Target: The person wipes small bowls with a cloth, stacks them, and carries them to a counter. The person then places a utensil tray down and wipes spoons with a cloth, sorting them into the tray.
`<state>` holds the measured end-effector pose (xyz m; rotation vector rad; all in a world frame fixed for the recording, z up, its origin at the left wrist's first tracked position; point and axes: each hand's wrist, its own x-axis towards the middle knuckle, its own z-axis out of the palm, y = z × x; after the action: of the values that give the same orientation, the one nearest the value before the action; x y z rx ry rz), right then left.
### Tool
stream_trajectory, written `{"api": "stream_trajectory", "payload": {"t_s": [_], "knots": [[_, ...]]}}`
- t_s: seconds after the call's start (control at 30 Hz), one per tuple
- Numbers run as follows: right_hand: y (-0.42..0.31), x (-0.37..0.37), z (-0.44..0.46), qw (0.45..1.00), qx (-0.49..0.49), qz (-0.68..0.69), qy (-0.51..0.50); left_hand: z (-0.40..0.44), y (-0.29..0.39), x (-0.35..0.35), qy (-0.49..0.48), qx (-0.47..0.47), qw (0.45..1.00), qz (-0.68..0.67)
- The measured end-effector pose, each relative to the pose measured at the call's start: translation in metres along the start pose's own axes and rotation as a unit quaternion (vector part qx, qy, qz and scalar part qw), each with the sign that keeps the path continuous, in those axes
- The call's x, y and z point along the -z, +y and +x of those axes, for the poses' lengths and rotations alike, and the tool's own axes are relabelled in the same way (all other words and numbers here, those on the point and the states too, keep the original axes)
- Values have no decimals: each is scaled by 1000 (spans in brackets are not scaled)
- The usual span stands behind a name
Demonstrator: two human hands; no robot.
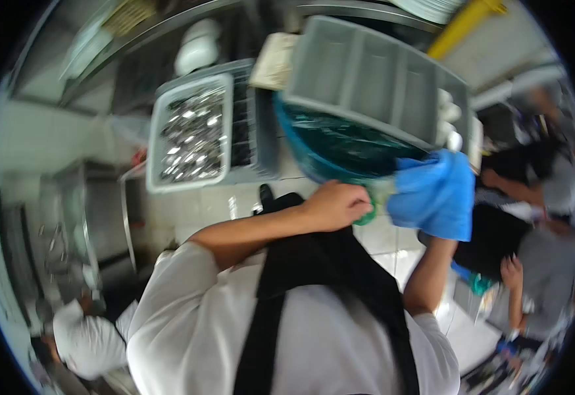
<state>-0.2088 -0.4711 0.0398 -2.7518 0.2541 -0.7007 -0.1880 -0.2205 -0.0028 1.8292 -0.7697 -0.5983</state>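
My left hand (337, 205) is in front of my chest with its fingers curled together. Green material (368, 209) shows beside its fingertips, but what the fingers hold is unclear. A blue cloth (432, 196) hangs over my raised right hand, hiding its fingers; the cloth is held up at the right. Beyond my hands is a blue tub (305, 156) with dark green contents. Across the tub's far side lies a grey divided tray (373, 76), with white pieces (449, 122) in its right compartment.
A white-rimmed bin (158, 141) of shiny cutlery rests on a grey crate (264, 141) at the left. White dishes (199, 49) stand behind it. People in grey (550, 263) are at the right, and a person in white (90, 339) is at the lower left. A steel counter (106, 224) stands left.
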Motion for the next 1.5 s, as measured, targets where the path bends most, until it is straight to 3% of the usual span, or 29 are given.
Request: {"api": "stream_trajectory", "payload": {"t_s": [0.13, 0.27, 0.4, 0.47, 0.5, 0.53, 0.57, 0.63, 0.67, 0.8, 0.83, 1.0, 1.1, 1.17, 1.2, 1.27, 1.5], "knots": [[37, -19, -3, 997, -61, -50, -26, -26, -11, 14, 35, 51, 998, 21], [25, -23, -13, 999, -49, -17, 6, -58, -40, 48, 165, 85, 980, 68], [-11, -29, -36, 998, -34, 50, -4, -108, -129, 116, 367, 129, 892, 230], [-32, -33, -47, 996, -33, 74, -28, -135, -173, 173, 444, 216, 824, 278], [-44, -36, -51, 995, -34, 82, -40, -149, -196, 201, 445, 278, 790, 317], [-55, -39, -56, 994, -33, 90, -54, -167, -226, 232, 413, 272, 774, 395], [-67, -42, -59, 992, -34, 97, -67, -175, -241, 261, 386, 340, 765, 387], [-89, -45, -62, 990, -40, 99, -92, -190, -273, 301, 386, 380, 746, 388], [-99, -47, -66, 989, -46, 96, -106, -203, -308, 320, 384, 327, 754, 420], [-140, -50, -70, 985, -71, 78, -138, -206, -353, 365, 335, 308, 796, 399], [-150, -51, -70, 984, -76, 73, -142, -201, -362, 377, 253, 389, 793, 394], [-206, -60, -58, 982, -69, 62, -164, -200, -337, 400, 224, 335, 785, 471], [-239, -75, -45, 981, -42, 81, -169, -208, -297, 415, 314, 143, 731, 589], [-265, -89, -35, 979, -14, 103, -174, -209, -268, 430, 337, 91, 727, 591], [-278, -97, -28, 977, 6, 120, -178, -210, -253, 437, 356, 39, 720, 594], [-308, -119, -11, 970, 60, 151, -180, -207, -218, 447, 369, 20, 712, 597], [-414, -193, 60, 911, 323, 215, -142, -171, -124, 431, 380, -164, 751, 514]]}}
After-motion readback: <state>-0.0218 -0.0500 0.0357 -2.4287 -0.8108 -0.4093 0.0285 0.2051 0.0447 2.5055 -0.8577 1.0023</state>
